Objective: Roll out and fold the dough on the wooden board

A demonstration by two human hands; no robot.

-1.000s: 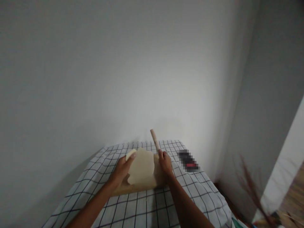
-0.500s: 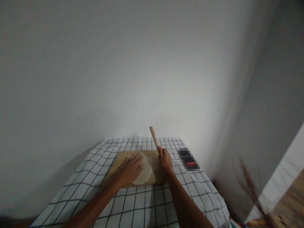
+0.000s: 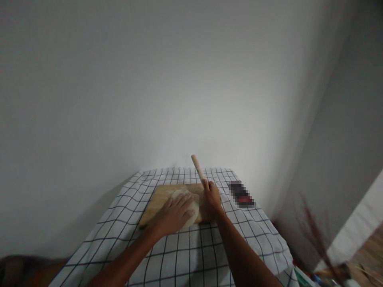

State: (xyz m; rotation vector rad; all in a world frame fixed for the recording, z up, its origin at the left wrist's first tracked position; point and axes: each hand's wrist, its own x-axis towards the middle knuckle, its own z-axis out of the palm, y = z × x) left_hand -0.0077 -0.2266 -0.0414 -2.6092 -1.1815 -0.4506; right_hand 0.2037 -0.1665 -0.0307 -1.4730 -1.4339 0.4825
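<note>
A flat, pale sheet of dough [image 3: 195, 205] lies on a wooden board [image 3: 160, 195], its near edge close to the board's front. My left hand [image 3: 176, 211] rests palm down on the dough with fingers stretched out, covering much of it. Over the board's right side, my right hand [image 3: 213, 196] is wrapped round the lower end of a wooden rolling pin [image 3: 198, 167]. The pin points up and to the left, away from me, its far end raised clear of the board.
A white tablecloth with dark grid lines [image 3: 185, 255] covers the table. A pixelated dark and red item [image 3: 241, 195] lies right of the board. White wall [image 3: 191, 87] rises behind the table. Dry reddish stalks [image 3: 314, 231] and floor clutter are at the lower right.
My left hand has shifted to the right across the dough, toward its middle. The right hand still grips the raised rolling pin. The whole view has shifted slightly.
</note>
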